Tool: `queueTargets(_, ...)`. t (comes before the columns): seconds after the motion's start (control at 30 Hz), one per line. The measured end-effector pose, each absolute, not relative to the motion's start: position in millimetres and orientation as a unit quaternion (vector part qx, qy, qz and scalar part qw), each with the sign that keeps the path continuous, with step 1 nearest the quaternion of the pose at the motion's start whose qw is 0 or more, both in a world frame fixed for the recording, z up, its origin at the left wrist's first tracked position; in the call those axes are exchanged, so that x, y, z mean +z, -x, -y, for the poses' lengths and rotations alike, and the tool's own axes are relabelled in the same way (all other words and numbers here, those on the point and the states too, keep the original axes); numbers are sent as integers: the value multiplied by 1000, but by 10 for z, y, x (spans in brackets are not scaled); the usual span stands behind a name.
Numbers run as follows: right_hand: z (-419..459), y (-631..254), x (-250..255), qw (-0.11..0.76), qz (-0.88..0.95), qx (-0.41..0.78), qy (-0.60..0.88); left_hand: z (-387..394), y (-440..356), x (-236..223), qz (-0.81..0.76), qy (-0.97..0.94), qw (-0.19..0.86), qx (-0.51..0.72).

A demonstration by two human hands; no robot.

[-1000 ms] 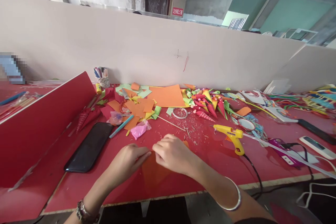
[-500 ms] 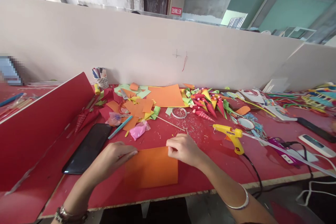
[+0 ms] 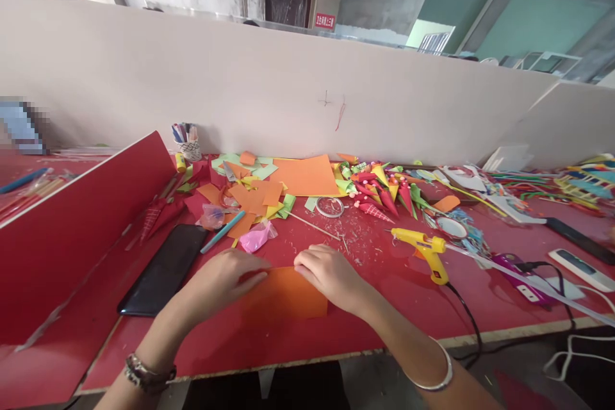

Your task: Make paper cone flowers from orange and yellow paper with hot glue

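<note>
An orange sheet of paper (image 3: pixel 293 298) lies on the red table in front of me, its far edge between my hands. My left hand (image 3: pixel 235 277) grips that edge near the sheet's left side, thumb and fingers pressed together. Closer to the sheet's middle, my right hand (image 3: pixel 327 269) pinches the same edge. Beyond the hands sit a pink bag (image 3: pixel 258 237) and a thin wooden stick (image 3: pixel 314 226). A black phone (image 3: pixel 163 269) rests left of my left hand.
A yellow glue gun (image 3: pixel 425 250) with a cord lies at the right, near a purple power strip (image 3: pixel 523 278). Paper scraps (image 3: pixel 254 195) and several coloured paper cones (image 3: pixel 384 195) are heaped at the back. A red divider (image 3: pixel 91 230) stands at left, a pen cup (image 3: pixel 189 148) behind it.
Both hands have come closer together along the far edge, the left moving right and the right slightly left. The sheet's near edge has moved away from the table's front edge.
</note>
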State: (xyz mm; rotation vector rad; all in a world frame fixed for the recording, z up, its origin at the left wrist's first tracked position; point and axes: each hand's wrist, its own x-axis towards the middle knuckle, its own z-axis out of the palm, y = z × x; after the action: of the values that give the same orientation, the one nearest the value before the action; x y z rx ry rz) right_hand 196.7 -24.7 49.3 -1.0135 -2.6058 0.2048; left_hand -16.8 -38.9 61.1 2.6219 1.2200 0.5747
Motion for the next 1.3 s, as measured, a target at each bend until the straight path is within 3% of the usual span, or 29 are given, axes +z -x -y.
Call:
queueTargets(0.13, 240, -1919, 454, 148, 914, 79, 370, 408, -59, 588, -415, -900, 11, 132)
queueTargets(0.27, 287, -1911, 489, 169, 909, 143, 354, 430, -169, 518, -401, -895, -70, 181)
queueTargets(0.53, 285, -2260, 551, 252, 845, 283, 378, 397, 279, 498, -409, -884, -109, 200)
queueTargets(0.6, 269, -2394, 535, 289, 797, 316, 426, 389, 441, 496, -492, -842, -74, 209)
queueTargets(0.67, 260, -2468, 481, 333, 749, 333, 467, 396, 509, 499, -561, -788, 39, 251)
queueTargets(0.77, 258, -2429, 334, 384, 700, 354, 487, 431, 407, 498, -497, -760, 288, 304)
queueTargets(0.87, 252, -2299, 167, 402, 676, 371, 494, 468, 217, 455, -453, -721, 426, 307)
queueTargets(0.97, 262, -2192, 77, 402, 683, 338, 508, 484, 114, 386, -490, -687, 440, 307)
queueTargets(1.13, 437, -2034, 219, 452, 730, 133, 495, 496, 55, 363, -584, -670, 329, 319)
queueTargets(1.3, 620, -1855, 431, 355, 810, 273, 378, 556, -66, 477, -534, -705, 336, 324)
